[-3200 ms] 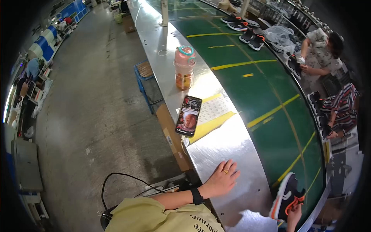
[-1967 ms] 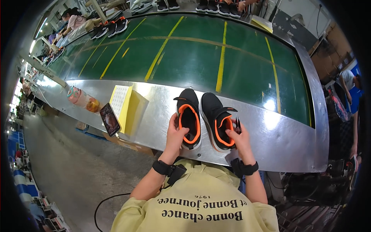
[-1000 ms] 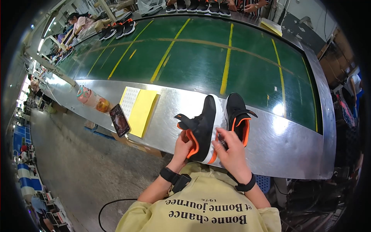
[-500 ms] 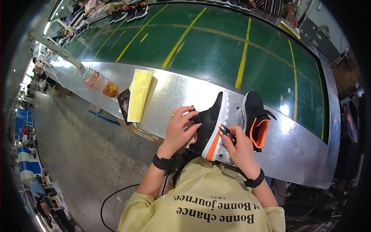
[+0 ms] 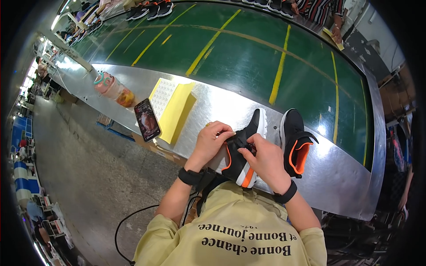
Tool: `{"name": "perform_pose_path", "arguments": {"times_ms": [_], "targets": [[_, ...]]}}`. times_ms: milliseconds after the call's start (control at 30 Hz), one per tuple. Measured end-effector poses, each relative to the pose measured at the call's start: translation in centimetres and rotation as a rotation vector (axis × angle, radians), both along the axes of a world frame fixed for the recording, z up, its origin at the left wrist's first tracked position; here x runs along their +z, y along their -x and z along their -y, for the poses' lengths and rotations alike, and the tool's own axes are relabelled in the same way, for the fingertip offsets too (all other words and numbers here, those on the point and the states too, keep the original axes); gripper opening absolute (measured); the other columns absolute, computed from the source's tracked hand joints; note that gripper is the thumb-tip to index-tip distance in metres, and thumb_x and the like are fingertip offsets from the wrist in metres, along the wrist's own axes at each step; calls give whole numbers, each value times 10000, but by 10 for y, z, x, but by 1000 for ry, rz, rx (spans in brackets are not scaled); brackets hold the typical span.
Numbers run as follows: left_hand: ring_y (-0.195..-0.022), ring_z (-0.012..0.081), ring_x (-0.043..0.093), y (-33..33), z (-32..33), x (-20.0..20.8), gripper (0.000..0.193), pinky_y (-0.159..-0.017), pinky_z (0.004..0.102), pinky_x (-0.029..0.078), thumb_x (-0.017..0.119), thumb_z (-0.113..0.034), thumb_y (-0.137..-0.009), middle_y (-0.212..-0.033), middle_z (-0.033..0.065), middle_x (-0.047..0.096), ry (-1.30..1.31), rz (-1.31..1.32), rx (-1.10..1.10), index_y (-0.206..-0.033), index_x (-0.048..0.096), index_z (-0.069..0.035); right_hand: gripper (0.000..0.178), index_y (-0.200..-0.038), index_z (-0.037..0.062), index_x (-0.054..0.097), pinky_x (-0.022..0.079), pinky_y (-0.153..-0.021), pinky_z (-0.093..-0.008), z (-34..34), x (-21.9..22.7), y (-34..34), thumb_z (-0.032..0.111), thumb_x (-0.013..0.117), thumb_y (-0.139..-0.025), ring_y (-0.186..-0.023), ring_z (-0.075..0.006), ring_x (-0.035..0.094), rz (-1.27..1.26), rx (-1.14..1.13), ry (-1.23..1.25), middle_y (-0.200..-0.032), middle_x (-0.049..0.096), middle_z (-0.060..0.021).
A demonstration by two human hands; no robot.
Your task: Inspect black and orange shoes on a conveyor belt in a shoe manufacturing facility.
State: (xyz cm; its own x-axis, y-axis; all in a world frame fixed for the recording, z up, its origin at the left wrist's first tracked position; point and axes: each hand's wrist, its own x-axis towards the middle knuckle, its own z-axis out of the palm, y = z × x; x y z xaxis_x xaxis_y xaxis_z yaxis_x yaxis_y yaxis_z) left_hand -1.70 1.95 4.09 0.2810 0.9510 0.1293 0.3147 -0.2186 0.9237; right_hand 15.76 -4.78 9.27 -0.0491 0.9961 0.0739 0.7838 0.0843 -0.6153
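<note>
A black sneaker [image 5: 254, 124] with a white sole and orange heel parts stands in front of me on the metal table edge, toe pointing away. My left hand [image 5: 209, 142] is at its left side, thumb and fingers pinched on the black strap [image 5: 240, 139] across the upper. From the right, my right hand [image 5: 267, 160] pinches the same strap area with thumb and forefinger; its fingertips are partly hidden. Just right of it stands a matching sneaker [image 5: 291, 123] with orange lining, its strap sticking out to the side.
Beyond the metal edge [image 5: 341, 177] lies a green belt [image 5: 239, 53] with yellow lines. To the left are yellow paper with a white sheet [image 5: 165, 92], a phone [image 5: 147, 119] and a drink bottle [image 5: 113, 88]. More sneakers [image 5: 157, 9] and a co-worker's hand [image 5: 336, 34] are across the belt.
The sneaker has turned from its side to more upright. My right hand has moved from its sole to the strap; the small dark tool it held no longer shows. The yellow paper has spread open.
</note>
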Motion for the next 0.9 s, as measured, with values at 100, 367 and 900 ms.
{"name": "perform_pose_path", "arguments": {"times_ms": [100, 367, 900], "targets": [[-795, 213, 590, -1, 2, 0, 102, -710, 315, 468, 684, -145, -787, -814, 54, 642, 17, -2, -6, -806, 678, -45, 287, -889, 48, 552, 480, -551, -391, -4, 2, 3, 257, 712, -776, -653, -303, 639, 69, 39, 1, -774, 651, -110], [-793, 210, 597, -2, 9, 2, 96, -702, 308, 470, 682, -150, -779, -833, 52, 620, -54, -7, 25, -805, 686, -58, 260, -877, 61, 547, 484, -547, -403, -4, 1, 6, 254, 698, -789, -654, -317, 640, 119, 60, -15, -767, 648, -115], [-624, 80, 542, 55, 12, -7, 265, -522, 221, 438, 577, -257, -929, -750, 24, 614, 245, 303, 418, -858, 652, -13, 233, -1068, 48, 602, 424, -538, -245, 30, 20, -45, 156, 644, -866, -609, -97, 573, -627, -231, -99, -737, 637, -56]]}}
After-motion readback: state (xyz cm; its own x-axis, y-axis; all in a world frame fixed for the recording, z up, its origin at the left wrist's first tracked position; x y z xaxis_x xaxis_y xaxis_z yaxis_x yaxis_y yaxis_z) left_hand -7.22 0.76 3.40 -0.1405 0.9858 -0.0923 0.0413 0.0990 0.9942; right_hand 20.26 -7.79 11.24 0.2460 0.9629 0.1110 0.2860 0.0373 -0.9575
